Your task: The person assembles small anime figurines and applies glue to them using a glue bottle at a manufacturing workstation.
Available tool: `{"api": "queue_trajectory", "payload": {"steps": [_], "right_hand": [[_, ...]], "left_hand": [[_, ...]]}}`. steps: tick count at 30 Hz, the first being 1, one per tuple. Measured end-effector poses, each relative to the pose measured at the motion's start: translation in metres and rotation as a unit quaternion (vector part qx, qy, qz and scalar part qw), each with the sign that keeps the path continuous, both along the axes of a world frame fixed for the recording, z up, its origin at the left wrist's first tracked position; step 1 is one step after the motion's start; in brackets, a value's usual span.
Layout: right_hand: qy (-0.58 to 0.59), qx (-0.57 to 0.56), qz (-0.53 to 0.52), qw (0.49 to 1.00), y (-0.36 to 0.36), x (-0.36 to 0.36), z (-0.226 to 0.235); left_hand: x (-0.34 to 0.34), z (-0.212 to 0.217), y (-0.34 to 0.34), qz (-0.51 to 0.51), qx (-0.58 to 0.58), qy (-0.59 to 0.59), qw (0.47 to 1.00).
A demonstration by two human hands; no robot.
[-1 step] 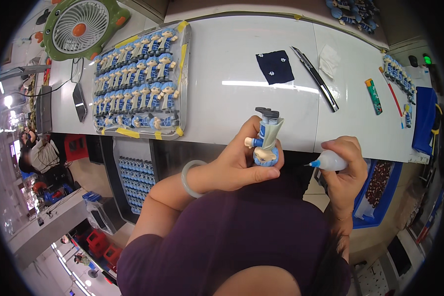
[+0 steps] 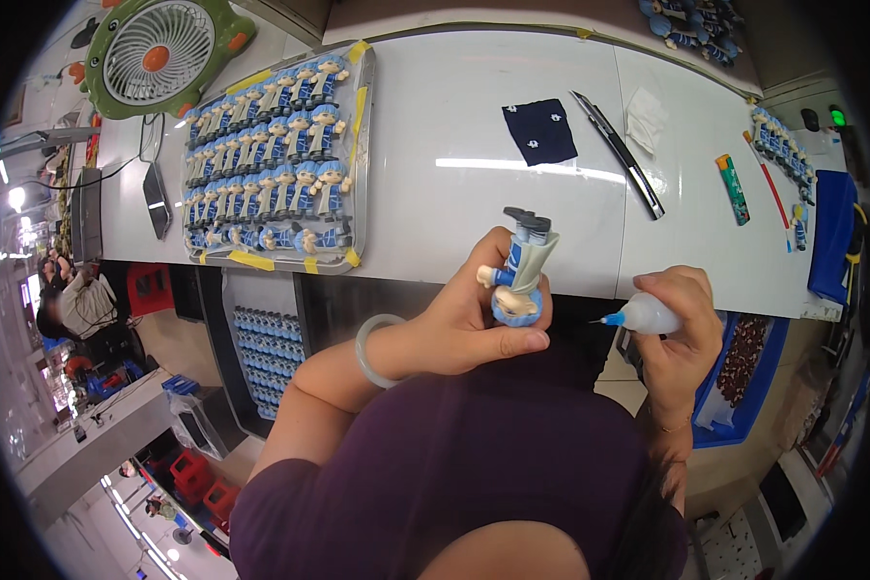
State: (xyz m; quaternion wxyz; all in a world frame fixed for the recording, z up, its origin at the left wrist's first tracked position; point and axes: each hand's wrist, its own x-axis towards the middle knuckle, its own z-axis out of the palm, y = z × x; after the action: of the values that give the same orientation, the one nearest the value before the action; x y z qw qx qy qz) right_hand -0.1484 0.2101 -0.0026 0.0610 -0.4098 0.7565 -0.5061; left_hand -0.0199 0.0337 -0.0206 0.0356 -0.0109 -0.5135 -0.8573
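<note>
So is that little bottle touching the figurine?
Apart: the head view shows the bottle in the right hand, its blue nozzle pointing toward the figurine, with dark space between.

Purple top point(image 2: 454, 435), pale bangle point(image 2: 361, 350), thin bracelet point(image 2: 675, 427)

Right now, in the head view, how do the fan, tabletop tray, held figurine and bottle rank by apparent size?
1. Tabletop tray
2. Fan
3. Held figurine
4. Bottle
Nearness to the camera may enlarge the last two.
</note>
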Motion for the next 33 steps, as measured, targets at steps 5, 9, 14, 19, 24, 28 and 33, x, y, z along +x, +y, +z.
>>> {"api": "queue_trajectory", "payload": {"steps": [5,9,14,19,24,28,33], "right_hand": [[0.129,0.02,-0.036,0.991,-0.004,0.001,0.011],[0.188,0.05,-0.042,0.98,-0.004,0.003,0.018],[0.253,0.077,-0.049,0.963,-0.003,0.007,0.025],[0.3,0.094,-0.05,0.948,-0.003,0.009,0.031],[0.309,0.099,-0.051,0.945,-0.003,0.009,0.031],[0.32,0.101,-0.056,0.941,-0.004,0.009,0.03],[0.321,0.103,-0.054,0.94,-0.004,0.009,0.03]], "left_hand": [[0.002,0.008,0.002,0.019,0.019,-0.03,0.999],[0.005,0.002,0.0,0.018,-0.065,0.022,0.997],[0.008,-0.003,-0.001,0.004,-0.075,0.034,0.997],[0.008,-0.002,0.0,0.013,-0.109,0.021,0.994],[0.009,0.0,0.0,0.018,-0.129,0.012,0.991],[0.009,-0.001,0.0,0.02,-0.123,0.008,0.992],[0.009,-0.002,0.0,0.021,-0.141,0.016,0.99]]}}
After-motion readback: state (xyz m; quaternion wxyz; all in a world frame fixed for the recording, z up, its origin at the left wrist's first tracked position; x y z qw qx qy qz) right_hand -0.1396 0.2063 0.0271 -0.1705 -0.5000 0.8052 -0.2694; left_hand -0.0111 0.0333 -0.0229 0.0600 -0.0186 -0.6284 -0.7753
